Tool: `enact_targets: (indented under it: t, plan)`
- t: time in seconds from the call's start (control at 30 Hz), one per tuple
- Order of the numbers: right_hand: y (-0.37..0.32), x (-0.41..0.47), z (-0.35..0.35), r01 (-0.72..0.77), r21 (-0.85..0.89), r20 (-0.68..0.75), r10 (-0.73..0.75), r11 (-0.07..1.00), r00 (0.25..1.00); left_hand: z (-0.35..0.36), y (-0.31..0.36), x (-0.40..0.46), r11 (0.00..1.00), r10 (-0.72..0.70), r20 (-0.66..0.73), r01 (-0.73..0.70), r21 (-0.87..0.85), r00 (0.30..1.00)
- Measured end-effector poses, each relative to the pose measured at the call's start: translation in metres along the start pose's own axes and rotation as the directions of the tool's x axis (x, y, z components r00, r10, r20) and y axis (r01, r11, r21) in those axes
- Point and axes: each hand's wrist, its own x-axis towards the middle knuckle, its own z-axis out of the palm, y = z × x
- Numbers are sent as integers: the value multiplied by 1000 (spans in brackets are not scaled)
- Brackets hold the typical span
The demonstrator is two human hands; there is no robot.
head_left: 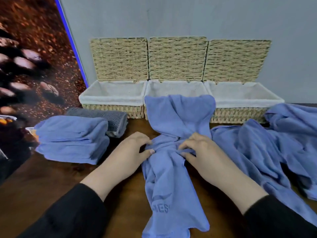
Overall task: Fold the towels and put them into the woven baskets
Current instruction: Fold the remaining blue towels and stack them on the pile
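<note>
At counter centre, left hand [135, 148] and right hand [195, 148] each pinch the bunched middle of the crumpled blue terry towel [171, 169]; its far end drapes over the middle lined woven basket [176, 86]. Risk: lifting while bunched gives a skewed fold, or drags that basket.

Loose towels [283, 148] cut off at right edge, embossed lettering [160, 209] partly unreadable

Blue towel [178, 114] drapes over the middle basket [176, 86]; flanking baskets lie open.
</note>
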Motion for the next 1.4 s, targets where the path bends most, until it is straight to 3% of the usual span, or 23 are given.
enact_targets:
  t: [0.13,0.2,0.27,0.3,0.37,0.47,0.57,0.63,0.73,0.83,0.9,0.97,1.03,1.07,1.13,1.2,1.27,1.33,1.4]
  plan:
    - [0,3,-3,-88,134,-192,113,987,975,2,5,2,1000,-25,-120,24,-8,992]
    - [6,4,-13,-137,177,-323,189,975,927,-2,5,4,998,-48,-304,33,-53,952]
    - [14,3,-24,-200,132,-361,236,971,902,-11,5,4,995,-54,-464,11,-95,884]
    - [15,2,-29,-221,75,-346,233,972,909,-14,6,3,995,-26,-467,-24,-100,884]
    - [9,-4,-33,-204,12,-320,197,979,927,-14,11,-2,986,91,-339,-131,-98,936]
    - [-15,-12,-34,25,125,-270,9,992,963,-7,10,-6,975,216,-3,-216,-53,976]
    - [-22,-15,-20,50,141,94,-64,989,994,-9,6,-7,984,134,190,-153,87,973]
    - [-16,-13,-13,32,53,191,-41,998,981,-11,3,-5,977,58,219,-101,188,974]
    - [-12,-9,-18,-67,-67,120,75,995,990,-10,-4,-2,949,-26,170,-29,313,985]
    - [-7,-8,-27,-204,-321,35,226,925,973,-11,-8,-4,933,110,-16,-98,345,994]
    - [-7,-12,-31,-174,-231,-85,158,957,984,-14,-2,-6,960,167,-36,-154,235,985]
    - [-12,-18,-34,-75,47,-182,83,996,980,-16,6,-9,974,180,79,-189,125,981]
    - [-24,-22,-34,-56,304,-33,69,951,997,-16,7,-12,982,102,247,-137,129,964]
    - [-28,-23,-32,-79,326,99,49,942,994,-17,4,-12,980,55,296,-109,168,954]
    - [-27,-23,-26,-73,180,238,28,981,971,-19,0,-10,977,1,321,-69,201,947]
    - [-24,-19,-24,-80,-18,215,82,997,973,-18,-5,-6,981,-16,258,-34,189,966]
    - [-20,-17,-26,-111,-93,142,123,989,982,-18,-8,-3,979,26,125,-50,195,992]
    - [-22,-22,-27,-37,-31,72,40,999,997,-18,-5,-4,980,136,-47,-127,156,990]
    - [-28,-27,-30,39,142,127,-57,989,990,-22,3,-8,977,208,-161,-197,83,965]
